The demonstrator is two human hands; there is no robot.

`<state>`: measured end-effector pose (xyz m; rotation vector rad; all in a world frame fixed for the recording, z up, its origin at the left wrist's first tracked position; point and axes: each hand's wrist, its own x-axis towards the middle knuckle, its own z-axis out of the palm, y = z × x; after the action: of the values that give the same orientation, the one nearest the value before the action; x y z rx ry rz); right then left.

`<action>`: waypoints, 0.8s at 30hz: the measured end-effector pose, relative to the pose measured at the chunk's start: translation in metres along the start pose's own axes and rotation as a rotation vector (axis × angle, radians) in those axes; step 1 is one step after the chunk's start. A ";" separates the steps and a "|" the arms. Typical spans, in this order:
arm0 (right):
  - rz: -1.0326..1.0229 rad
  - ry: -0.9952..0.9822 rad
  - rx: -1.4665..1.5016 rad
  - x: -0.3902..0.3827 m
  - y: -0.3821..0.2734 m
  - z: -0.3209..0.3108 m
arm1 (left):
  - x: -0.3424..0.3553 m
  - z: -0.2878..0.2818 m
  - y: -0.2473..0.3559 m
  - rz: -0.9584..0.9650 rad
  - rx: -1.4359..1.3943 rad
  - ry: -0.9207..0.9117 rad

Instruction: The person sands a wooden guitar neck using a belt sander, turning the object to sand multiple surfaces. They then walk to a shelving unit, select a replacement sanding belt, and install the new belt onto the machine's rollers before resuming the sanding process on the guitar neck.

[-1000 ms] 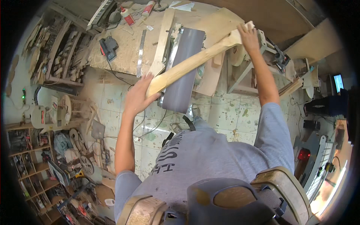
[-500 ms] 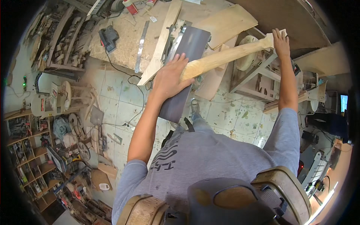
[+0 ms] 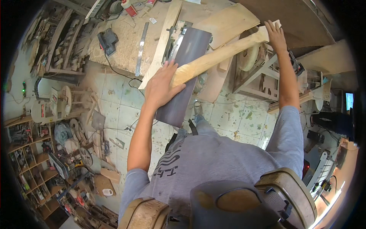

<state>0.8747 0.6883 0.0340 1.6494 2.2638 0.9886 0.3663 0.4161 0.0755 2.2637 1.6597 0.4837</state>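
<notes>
A long pale wooden piece [image 3: 221,53], shaped like a furniture leg, lies slantwise across the dark belt of a belt sander [image 3: 194,42]. My left hand [image 3: 161,84] grips its near, wider end, thumb along the underside and fingers over the end. At the far right end, my right hand [image 3: 276,36] is closed over the piece's narrower, notched tip. The sander's belt runs from the workbench edge down toward my body, and the wood covers its middle. Metal parts of the sander show along its left side.
A dusty workbench [image 3: 118,57] holds a black power tool [image 3: 108,41] with a cord, a metal ruler [image 3: 142,49] and a long board [image 3: 164,44]. Plywood [image 3: 228,21] lies behind the wood. A wooden frame stand [image 3: 259,82] is at right, shelves [image 3: 32,160] at left.
Both hands and the wooden piece have shifted to the left along the belt. The wood still lies across the sander, and my grip looks the same.
</notes>
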 end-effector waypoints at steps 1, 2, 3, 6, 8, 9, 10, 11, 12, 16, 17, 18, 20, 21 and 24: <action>-0.004 0.053 0.019 0.001 -0.008 -0.003 | -0.005 -0.005 -0.002 -0.016 -0.008 -0.004; -0.001 0.049 0.009 0.004 -0.016 -0.007 | -0.011 -0.008 -0.007 -0.030 -0.013 -0.007; 0.000 0.046 0.002 0.009 -0.031 -0.019 | -0.018 -0.012 -0.013 -0.047 -0.017 -0.011; 0.033 0.122 0.037 0.009 -0.053 -0.021 | -0.035 -0.020 -0.038 -0.039 -0.047 -0.005; 0.025 0.140 0.081 0.018 -0.079 -0.040 | -0.053 -0.026 -0.055 -0.053 -0.064 0.001; 0.021 0.139 0.093 0.019 -0.089 -0.050 | -0.061 -0.031 -0.061 -0.062 -0.070 -0.001; 0.017 0.139 0.108 0.021 -0.100 -0.061 | -0.070 -0.037 -0.068 -0.074 -0.073 -0.004; 0.013 0.139 0.123 0.022 -0.110 -0.073 | -0.078 -0.044 -0.073 -0.081 -0.073 -0.004; 0.018 0.164 0.144 0.022 -0.120 -0.081 | -0.087 -0.050 -0.078 -0.084 -0.072 -0.005; 0.040 0.197 0.214 0.018 -0.159 -0.109 | -0.121 -0.067 -0.104 -0.093 -0.068 -0.003; 0.040 0.187 0.213 0.015 -0.169 -0.118 | -0.130 -0.070 -0.108 -0.102 -0.073 -0.004; 0.043 0.173 0.214 0.011 -0.176 -0.123 | -0.137 -0.076 -0.110 -0.109 -0.076 -0.011; 0.047 0.284 0.282 0.008 -0.188 -0.131 | -0.150 -0.085 -0.118 -0.115 -0.080 -0.014; 0.049 0.301 0.293 0.007 -0.200 -0.138 | -0.161 -0.087 -0.126 -0.123 -0.079 -0.013; 0.081 0.318 0.305 -0.001 -0.222 -0.156 | -0.181 -0.097 -0.143 -0.157 -0.120 -0.034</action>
<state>0.6240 0.5862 0.0206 1.8255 2.6885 1.0299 0.1513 0.2883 0.0845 2.0267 1.7265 0.4911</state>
